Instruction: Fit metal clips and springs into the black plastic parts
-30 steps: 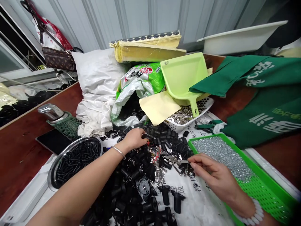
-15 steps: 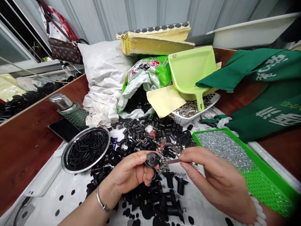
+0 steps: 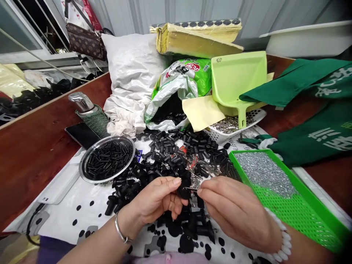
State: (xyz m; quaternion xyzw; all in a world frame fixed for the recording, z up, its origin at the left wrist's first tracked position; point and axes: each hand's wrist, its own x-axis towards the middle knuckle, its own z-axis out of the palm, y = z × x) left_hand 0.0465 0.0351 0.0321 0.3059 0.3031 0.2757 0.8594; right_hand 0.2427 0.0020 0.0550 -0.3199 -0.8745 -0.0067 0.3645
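Between thumb and fingers, my left hand (image 3: pixel 156 200) grips a round black plastic part (image 3: pixel 183 189), seen nearly edge-on and blending into the dark pile behind. My right hand (image 3: pixel 236 211) pinches a thin metal strip (image 3: pixel 190 188), whose far end meets or almost meets the round part; exact contact cannot be made out. Around and beneath both hands spreads a heap of black plastic fittings (image 3: pixel 165 150), some cylindrical, some flanged. Small metal pieces (image 3: pixel 195 176) lie among them just beyond my fingertips.
A steel plate (image 3: pixel 82 175) of black ribbed screw-like pieces sits left. To the right, a green tray (image 3: pixel 308 216) holds small silvery parts. Behind are a white basket (image 3: pixel 217 136) of metal pieces, a light-green dustpan (image 3: pixel 239 77), an open bag (image 3: pixel 203 79) and a bottle (image 3: pixel 93 115).
The round black part has turned from showing its holed face to nearly edge-on. My right hand has come closer to my left, bringing the metal strip nearer. The view has shifted slightly left.
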